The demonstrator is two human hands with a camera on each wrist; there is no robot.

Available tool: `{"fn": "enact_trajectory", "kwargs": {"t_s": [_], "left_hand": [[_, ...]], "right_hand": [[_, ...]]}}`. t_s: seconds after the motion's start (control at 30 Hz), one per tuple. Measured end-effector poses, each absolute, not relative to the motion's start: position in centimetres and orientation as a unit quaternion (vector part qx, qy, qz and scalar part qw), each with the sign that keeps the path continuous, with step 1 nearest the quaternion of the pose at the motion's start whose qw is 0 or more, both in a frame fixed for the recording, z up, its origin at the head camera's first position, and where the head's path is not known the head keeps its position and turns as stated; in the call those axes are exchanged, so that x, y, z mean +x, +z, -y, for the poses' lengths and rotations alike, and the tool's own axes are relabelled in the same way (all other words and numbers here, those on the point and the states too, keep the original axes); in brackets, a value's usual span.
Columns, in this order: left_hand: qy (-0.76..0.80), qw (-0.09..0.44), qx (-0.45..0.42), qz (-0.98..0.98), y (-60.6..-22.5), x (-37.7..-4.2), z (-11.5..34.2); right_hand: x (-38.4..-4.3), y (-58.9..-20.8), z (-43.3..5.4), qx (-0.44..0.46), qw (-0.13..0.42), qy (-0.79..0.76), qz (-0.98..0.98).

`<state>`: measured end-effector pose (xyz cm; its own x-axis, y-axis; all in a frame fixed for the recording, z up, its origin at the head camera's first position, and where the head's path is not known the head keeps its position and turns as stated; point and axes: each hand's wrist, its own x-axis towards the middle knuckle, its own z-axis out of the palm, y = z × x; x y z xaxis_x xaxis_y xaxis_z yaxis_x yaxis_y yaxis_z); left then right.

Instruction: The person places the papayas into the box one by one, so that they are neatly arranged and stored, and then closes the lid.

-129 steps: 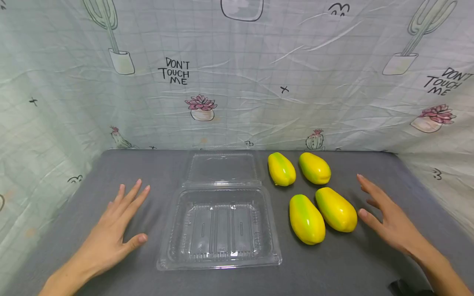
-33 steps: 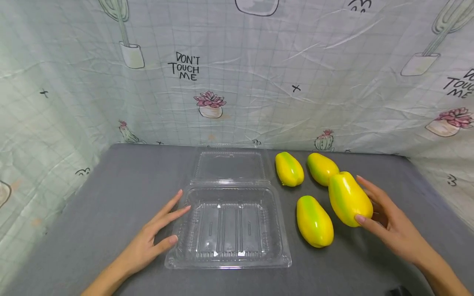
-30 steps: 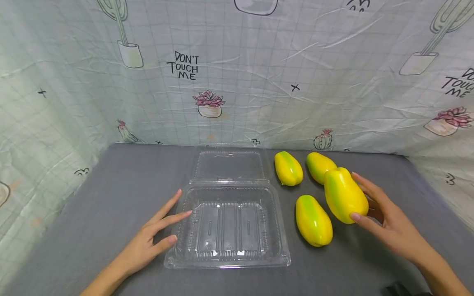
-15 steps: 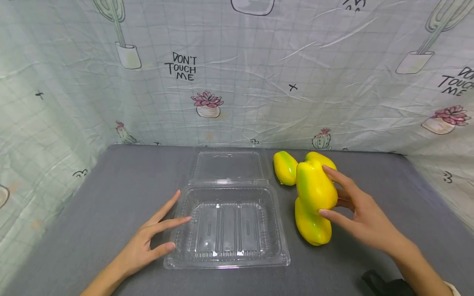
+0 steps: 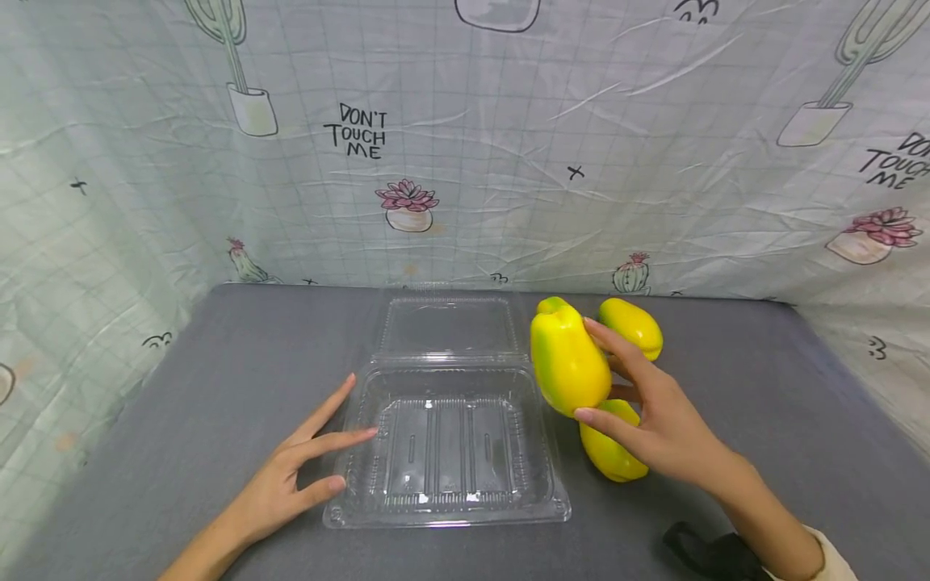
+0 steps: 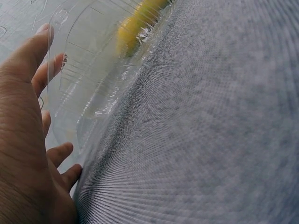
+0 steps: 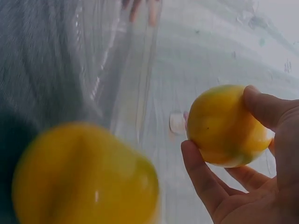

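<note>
My right hand [image 5: 672, 424] grips a yellow papaya [image 5: 570, 359] with a green stripe, thumb on its near side and fingers on its far side. It is held up beside the right rim of a clear plastic clamshell box [image 5: 443, 520], whose lid [image 5: 450, 327] lies folded back. In the right wrist view the held papaya [image 7: 224, 126] sits between thumb and fingertips. At the box's left rim, my left hand [image 5: 279, 476] has its fingers spread, fingertips reaching over the edge. The left wrist view shows these fingers against the clear wall [image 6: 84, 70].
One papaya [image 5: 613, 452] lies right of the box, partly covered by the right hand. Another papaya [image 5: 632, 327] rests at the back right; a third papaya [image 5: 554, 304] is mostly hidden behind the held one. A dark strap-like object [image 5: 708, 553] is near the right forearm. Patterned cloth [image 5: 479, 161] encloses the grey table.
The right hand has taken the nearest-right papaya off the table and carried it left to the box's edge. The left hand has moved right, to the box's left rim.
</note>
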<state>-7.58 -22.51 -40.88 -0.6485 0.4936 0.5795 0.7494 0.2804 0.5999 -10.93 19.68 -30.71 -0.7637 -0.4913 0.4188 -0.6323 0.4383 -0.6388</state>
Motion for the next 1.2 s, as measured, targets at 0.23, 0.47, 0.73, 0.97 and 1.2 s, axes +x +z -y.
{"fn": "enact_trajectory", "kwargs": {"t_s": [0.23, 0.47, 0.73, 0.97, 1.2], "left_hand": [[-0.455, 0.134, -0.39, 0.79, -40.8, -7.6, 22.5], [-0.451, 0.134, -0.392, 0.791, -40.7, -7.6, 22.5], [-0.443, 0.142, -0.41, 0.785, -40.5, -7.7, 22.3], [-0.443, 0.137, -0.413, 0.784, -40.6, -7.7, 22.3], [-0.449, 0.131, -0.409, 0.784, -40.7, -7.6, 22.2]], "right_hand": [[-11.4, -30.8, -17.1, 0.359, 0.077, 0.418, 0.831], [-11.6, -30.4, -14.8, 0.37, 0.056, 0.442, 0.815], [-11.7, -30.7, -12.5, 0.39, 0.035, 0.461, 0.796], [-11.8, -30.8, -11.0, 0.41, 0.025, 0.468, 0.782], [-12.1, -30.9, -9.8, 0.415, 0.021, 0.459, 0.785]]}}
